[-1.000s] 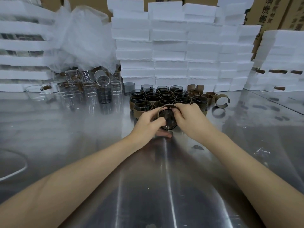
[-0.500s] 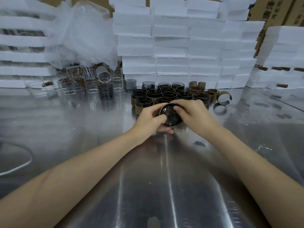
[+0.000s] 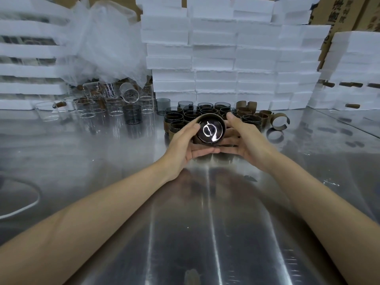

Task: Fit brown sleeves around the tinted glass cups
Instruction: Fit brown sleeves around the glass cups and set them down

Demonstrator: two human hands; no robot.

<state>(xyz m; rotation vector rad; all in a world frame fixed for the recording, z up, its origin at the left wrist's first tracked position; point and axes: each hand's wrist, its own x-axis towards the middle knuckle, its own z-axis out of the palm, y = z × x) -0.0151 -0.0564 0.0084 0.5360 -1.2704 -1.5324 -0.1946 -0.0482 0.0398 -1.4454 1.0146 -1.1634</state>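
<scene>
Cup: you hold one tinted glass cup (image 3: 209, 130) clear of the counter (image 3: 205, 233), just in front of the cluster of cups.
Cup axis: it lies tipped on its side, with its long axis running from you towards the back wall. One glossy round end faces you; whether that end is the base or the mouth cannot be told.
Sleeve: a brown sleeve (image 3: 210, 115) shows as a thin band round the cup's edge.
Left hand: your left hand (image 3: 185, 140) grasps the cup, thumb on its upper left edge and fingers curled beneath.
Right hand: your right hand (image 3: 244, 138) grasps the other side, one finger over the top right edge and the rest underneath.
Sleeved cups: a cluster of sleeved cups (image 3: 185, 118) stands upright behind your hands.
Loose sleeves: open brown sleeves (image 3: 280, 120) lie to the right of that cluster.
Clear glasses: clear glasses (image 3: 115, 105) crowd the back left, some tipped over.
Surface: the counter is shiny metal, streaked with reflections.
Room: stacked white foam blocks (image 3: 216, 58), a crumpled plastic bag (image 3: 98, 38) and cardboard boxes (image 3: 349, 13) fill the back.
</scene>
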